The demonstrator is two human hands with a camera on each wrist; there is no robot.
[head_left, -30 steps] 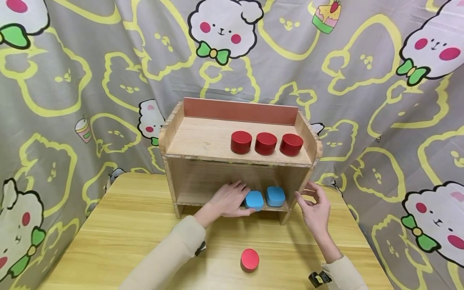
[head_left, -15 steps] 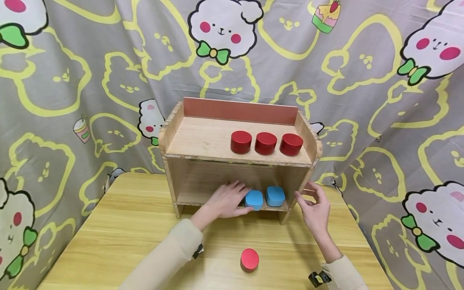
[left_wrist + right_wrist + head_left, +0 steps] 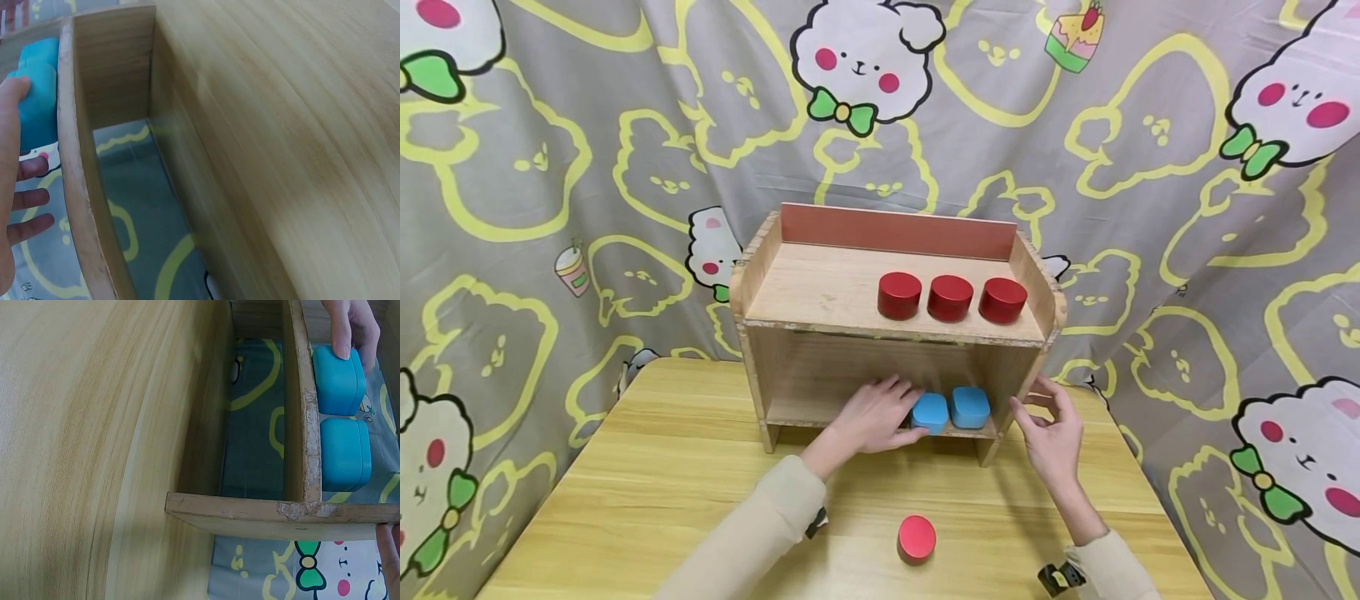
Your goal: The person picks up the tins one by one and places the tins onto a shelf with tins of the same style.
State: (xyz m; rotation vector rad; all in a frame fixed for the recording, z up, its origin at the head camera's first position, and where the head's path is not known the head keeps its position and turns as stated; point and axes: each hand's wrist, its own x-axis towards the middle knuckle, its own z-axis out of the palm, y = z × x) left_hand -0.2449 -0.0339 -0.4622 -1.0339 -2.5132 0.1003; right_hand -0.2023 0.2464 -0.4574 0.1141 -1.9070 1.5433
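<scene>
Half a second has brought the left blue box (image 3: 930,411) slightly to the right, and the left hand (image 3: 876,417) has come along with it, so the gap to the right blue box (image 3: 972,407) is narrower. Both boxes sit on the lower board of a wooden shelf (image 3: 820,287), toward its right end and near the front edge, just beside each other with a thin gap between. I can see the left hand's thumb laid on the near side of its box and at least one finger behind it, a light pinch, with other fingers spread out loosely. Across from it, the right hand (image 3: 1055,433) has its fingers gently bent and well parted from the thumb, resting against the outside of the shelf's right wall; it has hold of nothing.

Up on the top board stand three red tins (image 3: 899,296) in a row, all upright, on the right half. One loose red tin (image 3: 917,539) stands on the wooden tabletop (image 3: 670,467) in front, between the two forearms. Behind everything hangs a grey curtain (image 3: 647,50) printed with cartoon animals.
</scene>
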